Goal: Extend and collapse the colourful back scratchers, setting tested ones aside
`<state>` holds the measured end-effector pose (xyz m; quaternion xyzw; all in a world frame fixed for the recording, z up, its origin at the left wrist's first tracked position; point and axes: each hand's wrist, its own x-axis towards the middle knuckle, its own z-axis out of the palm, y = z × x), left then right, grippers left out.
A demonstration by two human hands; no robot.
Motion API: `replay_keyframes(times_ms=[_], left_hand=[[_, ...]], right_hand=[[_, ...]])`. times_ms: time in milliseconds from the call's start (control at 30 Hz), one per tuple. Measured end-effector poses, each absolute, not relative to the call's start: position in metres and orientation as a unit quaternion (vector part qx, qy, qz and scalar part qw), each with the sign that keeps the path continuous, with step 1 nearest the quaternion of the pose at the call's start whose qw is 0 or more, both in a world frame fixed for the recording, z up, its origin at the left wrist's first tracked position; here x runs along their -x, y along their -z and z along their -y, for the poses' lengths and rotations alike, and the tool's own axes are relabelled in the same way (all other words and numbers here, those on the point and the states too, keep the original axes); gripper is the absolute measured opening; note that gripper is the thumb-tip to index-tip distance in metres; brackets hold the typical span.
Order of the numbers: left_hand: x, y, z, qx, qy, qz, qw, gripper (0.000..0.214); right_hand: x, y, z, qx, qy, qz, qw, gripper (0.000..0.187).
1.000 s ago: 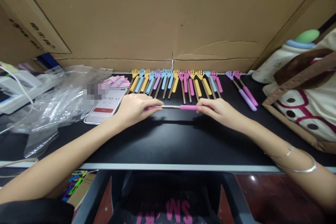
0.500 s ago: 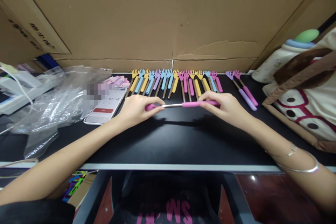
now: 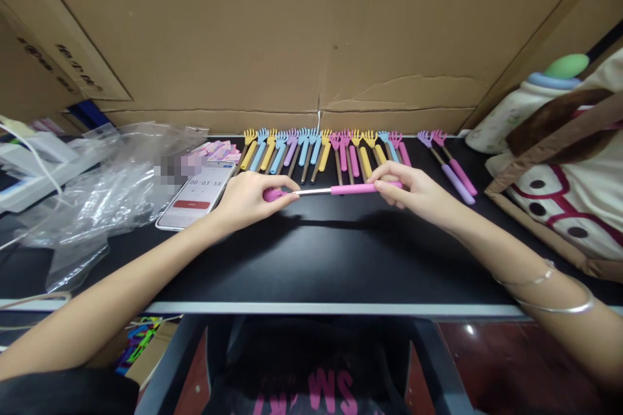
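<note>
I hold a pink telescopic back scratcher (image 3: 341, 190) level above the black table (image 3: 311, 253), in front of a row of several scratchers (image 3: 321, 152) in yellow, blue, purple and pink. My left hand (image 3: 248, 198) pinches its pink claw end, fingers closed. My right hand (image 3: 413, 191) grips the pink foam handle. A short metal shaft shows between the two hands. Two more scratchers (image 3: 450, 165), purple and pink, lie apart at the right of the row.
A phone (image 3: 197, 198) showing a timer lies left of my left hand, beside crumpled clear plastic bags (image 3: 97, 194). Cardboard (image 3: 311, 39) walls off the back. A cloth bag (image 3: 559, 188) and a bottle (image 3: 516, 110) stand at the right.
Both hands have lifted the pink scratcher slightly and carried it back toward the row. The visible metal shaft between the hands is about the same length.
</note>
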<state>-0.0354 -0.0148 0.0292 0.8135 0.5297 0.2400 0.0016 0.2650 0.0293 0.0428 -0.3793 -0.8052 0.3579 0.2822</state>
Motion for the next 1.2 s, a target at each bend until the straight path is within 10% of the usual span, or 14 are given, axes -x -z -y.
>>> replay_keyframes(times_ms=[667, 1200], left_hand=[[0.037, -0.028, 0.019, -0.835, -0.270, -0.365, -0.310, 0.021], [0.039, -0.032, 0.010, -0.796, -0.177, -0.526, 0.242, 0.038]], right_hand=[[-0.263, -0.036, -0.025, 0.364, -0.558, 0.709, 0.232, 0.025], [-0.266, -0.039, -0.024, 0.337, -0.026, 0.918, 0.207, 0.019]])
